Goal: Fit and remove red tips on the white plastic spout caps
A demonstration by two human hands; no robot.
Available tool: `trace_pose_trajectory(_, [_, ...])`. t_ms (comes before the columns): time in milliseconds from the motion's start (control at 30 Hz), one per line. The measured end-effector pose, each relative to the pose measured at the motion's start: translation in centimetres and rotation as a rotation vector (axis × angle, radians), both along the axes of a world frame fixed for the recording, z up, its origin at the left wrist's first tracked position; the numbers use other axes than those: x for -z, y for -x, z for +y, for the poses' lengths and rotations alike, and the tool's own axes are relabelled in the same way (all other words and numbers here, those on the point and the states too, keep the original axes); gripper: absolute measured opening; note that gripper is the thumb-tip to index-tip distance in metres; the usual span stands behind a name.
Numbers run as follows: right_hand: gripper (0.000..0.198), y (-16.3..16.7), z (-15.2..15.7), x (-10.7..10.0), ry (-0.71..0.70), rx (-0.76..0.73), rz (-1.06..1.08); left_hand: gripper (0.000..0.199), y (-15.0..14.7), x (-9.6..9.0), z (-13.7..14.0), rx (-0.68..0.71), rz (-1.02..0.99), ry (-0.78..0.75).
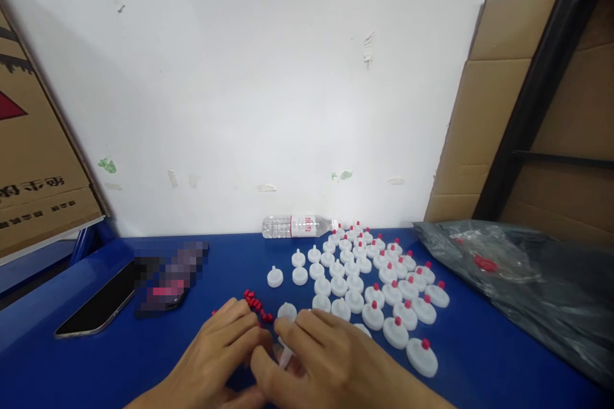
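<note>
Side by side at the table's front edge, my two hands meet with fingertips nearly touching. My right hand (336, 358) is closed around a white nozzle cap (285, 358), whose pale spout shows between the fingers. Curled inward beside it, my left hand (220, 351) pinches at the same spot; whatever lies in its fingers is hidden. Just beyond the fingertips is a small heap of red tips (256, 303). Another white cap (286, 312) lies right behind my hands. Farther off are several bare-spouted white caps (338, 285), and to their right several caps with red tips (396, 332).
A clear plastic bottle (300, 227) lies along the wall. On the left are a phone (98, 303) and a blurred-out dark item (173, 281). A grey plastic bag (551, 275) with a clear bag of red pieces (485, 263) covers the right side. Cardboard (499, 89) stands behind.
</note>
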State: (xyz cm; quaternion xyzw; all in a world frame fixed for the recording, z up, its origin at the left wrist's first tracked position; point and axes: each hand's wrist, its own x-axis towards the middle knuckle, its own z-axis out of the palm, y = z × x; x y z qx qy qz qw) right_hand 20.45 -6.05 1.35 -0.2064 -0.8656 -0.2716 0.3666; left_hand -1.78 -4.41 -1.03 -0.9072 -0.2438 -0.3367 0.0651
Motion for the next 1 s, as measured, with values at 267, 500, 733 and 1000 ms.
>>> trace_pose_trajectory(267, [0.024, -0.3, 0.1, -0.3, 0.041, -0.011, 0.017, 0.02, -0.1, -1.0, -0.3, -0.048, 0.022, 0.048])
trace_pose_trajectory(500, [0.024, 0.4, -0.1, -0.1, 0.072, -0.067, 0.04, 0.023, 0.5, 0.4, -0.3, -0.022, 0.017, 0.015])
trace_pose_trajectory(733, [0.019, -7.1, 4.0, -2.2, 0.076, 0.137, 0.139, 0.035, 1.4, -2.3, 1.2, -0.034, -0.031, 0.153])
trace_pose_trajectory(1000, [0.007, -12.0, 6.7, -2.4, 0.337, 0.561, 0.137, 0.024, 1.3, -1.5, 3.2, -0.191, 0.134, 0.381])
